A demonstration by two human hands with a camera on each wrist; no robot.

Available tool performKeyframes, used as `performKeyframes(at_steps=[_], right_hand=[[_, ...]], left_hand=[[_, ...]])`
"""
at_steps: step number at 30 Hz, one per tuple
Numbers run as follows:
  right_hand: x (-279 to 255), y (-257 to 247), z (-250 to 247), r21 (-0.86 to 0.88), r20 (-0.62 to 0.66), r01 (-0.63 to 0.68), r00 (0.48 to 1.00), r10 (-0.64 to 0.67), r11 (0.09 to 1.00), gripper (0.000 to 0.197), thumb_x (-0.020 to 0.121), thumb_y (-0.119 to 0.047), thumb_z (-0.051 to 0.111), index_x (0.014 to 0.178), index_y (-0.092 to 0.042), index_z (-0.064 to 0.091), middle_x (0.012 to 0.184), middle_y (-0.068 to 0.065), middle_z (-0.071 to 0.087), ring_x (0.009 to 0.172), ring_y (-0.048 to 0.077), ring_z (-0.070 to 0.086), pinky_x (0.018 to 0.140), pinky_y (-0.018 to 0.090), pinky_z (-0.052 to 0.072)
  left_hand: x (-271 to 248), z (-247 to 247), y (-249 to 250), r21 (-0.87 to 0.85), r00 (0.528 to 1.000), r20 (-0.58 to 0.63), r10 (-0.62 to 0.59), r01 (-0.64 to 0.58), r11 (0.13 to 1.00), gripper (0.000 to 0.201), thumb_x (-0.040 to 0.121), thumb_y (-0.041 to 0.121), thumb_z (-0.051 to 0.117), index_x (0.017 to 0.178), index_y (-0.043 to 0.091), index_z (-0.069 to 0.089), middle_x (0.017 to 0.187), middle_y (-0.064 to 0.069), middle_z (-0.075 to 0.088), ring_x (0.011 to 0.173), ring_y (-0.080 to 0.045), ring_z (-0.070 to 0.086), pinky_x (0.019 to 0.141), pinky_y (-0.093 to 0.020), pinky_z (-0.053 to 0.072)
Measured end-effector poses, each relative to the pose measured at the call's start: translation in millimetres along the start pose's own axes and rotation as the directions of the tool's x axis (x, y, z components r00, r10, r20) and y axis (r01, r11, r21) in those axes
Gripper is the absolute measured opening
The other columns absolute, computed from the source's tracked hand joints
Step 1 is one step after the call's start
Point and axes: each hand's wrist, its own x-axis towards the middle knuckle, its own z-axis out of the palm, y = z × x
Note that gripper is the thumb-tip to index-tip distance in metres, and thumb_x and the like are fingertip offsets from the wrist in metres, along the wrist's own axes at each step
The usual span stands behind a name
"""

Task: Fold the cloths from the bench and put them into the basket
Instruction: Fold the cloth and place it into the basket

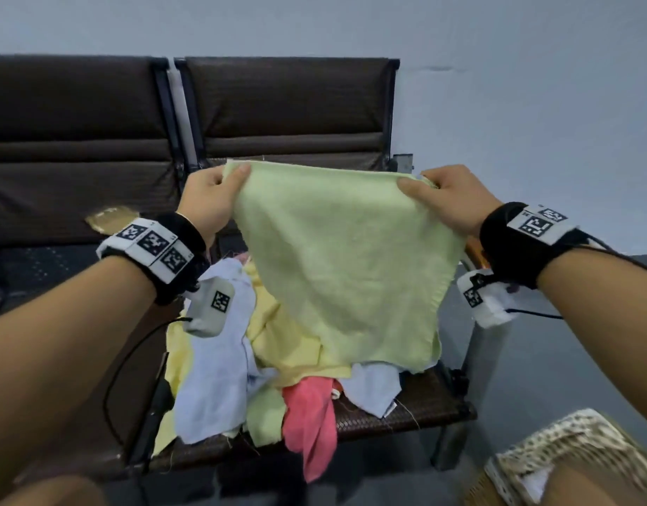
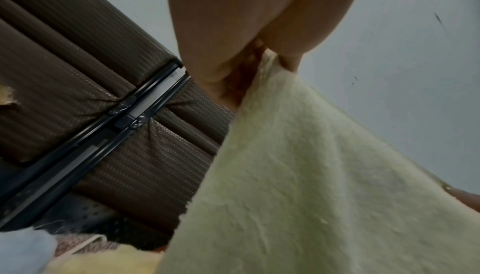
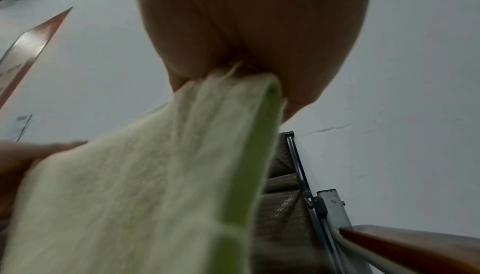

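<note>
A pale green cloth (image 1: 336,257) hangs spread out in the air above the bench seat (image 1: 417,407). My left hand (image 1: 214,193) pinches its upper left corner and my right hand (image 1: 440,197) pinches its upper right corner. The left wrist view shows my left hand (image 2: 249,56) gripping the green cloth (image 2: 298,186) at its edge. Seen from the right wrist, the right hand (image 3: 249,56) bunches the green cloth (image 3: 145,175) corner. Below lies a pile of cloths (image 1: 241,359): light blue, yellow, green and one pink cloth (image 1: 311,418) drooping over the front edge. A woven basket (image 1: 577,447) sits at the lower right.
The brown padded bench backrest (image 1: 285,107) stands behind the cloth against a grey wall. A second seat (image 1: 70,140) lies to the left, with a torn patch (image 1: 112,219). A wooden armrest (image 3: 415,245) and metal frame post (image 1: 486,359) border the right side.
</note>
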Motion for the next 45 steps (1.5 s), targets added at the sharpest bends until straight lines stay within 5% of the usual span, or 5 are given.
performKeyframes(at_steps=[6, 20, 26, 32, 45], right_hand=[[0, -24, -6, 0.34, 0.04, -0.219, 0.975, 0.219, 0.914, 0.055, 0.089, -0.045, 0.069, 0.1, 0.008, 0.071, 0.098, 0.024, 0.074, 0.086, 0.037, 0.073, 0.087, 0.051, 0.058], [-9, -59, 47, 0.482, 0.315, -0.362, 0.921, 0.228, 0.798, 0.017, 0.096, -0.019, 0.06, 0.098, -0.002, 0.062, 0.079, 0.013, 0.062, 0.069, 0.024, 0.063, 0.061, 0.029, 0.051], [-15, -46, 41, 0.469, 0.473, -0.34, 0.876, 0.093, 0.815, 0.039, 0.089, 0.01, 0.037, 0.104, -0.009, 0.068, 0.092, 0.009, 0.069, 0.077, 0.02, 0.066, 0.061, 0.022, 0.052], [-5, -38, 29, 0.436, 0.48, -0.269, 0.876, 0.03, 0.859, 0.03, 0.093, -0.002, 0.046, 0.11, -0.008, 0.07, 0.101, 0.009, 0.07, 0.087, 0.019, 0.067, 0.072, 0.028, 0.057], [58, -11, 5, 0.069, -0.218, -0.058, 0.973, 0.072, 0.996, 0.024, 0.09, -0.024, 0.057, 0.078, -0.005, 0.067, 0.077, 0.008, 0.06, 0.074, 0.022, 0.058, 0.067, 0.035, 0.049]], left_hand=[[11, 21, 25, -0.083, 0.981, -0.102, -0.166, 0.158, 0.984, 0.033, 0.093, 0.036, 0.063, 0.084, 0.004, 0.063, 0.082, -0.011, 0.056, 0.075, -0.021, 0.055, 0.067, -0.033, 0.042], [-72, 102, 58, -0.055, 0.915, 0.38, -0.137, 0.17, 0.984, 0.027, 0.094, 0.018, 0.062, 0.085, -0.006, 0.072, 0.076, -0.014, 0.065, 0.069, -0.022, 0.056, 0.065, -0.032, 0.048], [-48, 91, 37, -0.171, 0.961, 0.167, -0.219, 0.247, 0.954, 0.042, 0.083, -0.01, 0.045, 0.12, 0.007, 0.056, 0.094, -0.008, 0.064, 0.073, -0.021, 0.057, 0.06, -0.028, 0.046], [-28, 74, 26, -0.133, 0.663, 0.693, -0.284, 0.504, 0.853, 0.025, 0.078, 0.008, 0.059, 0.095, 0.01, 0.077, 0.086, -0.002, 0.074, 0.073, -0.015, 0.068, 0.067, -0.024, 0.056], [55, 107, 43, 0.092, 0.984, 0.14, 0.109, -0.123, 0.988, 0.012, 0.092, 0.021, 0.066, 0.097, 0.017, 0.076, 0.096, -0.005, 0.076, 0.092, -0.02, 0.072, 0.085, -0.044, 0.058]])
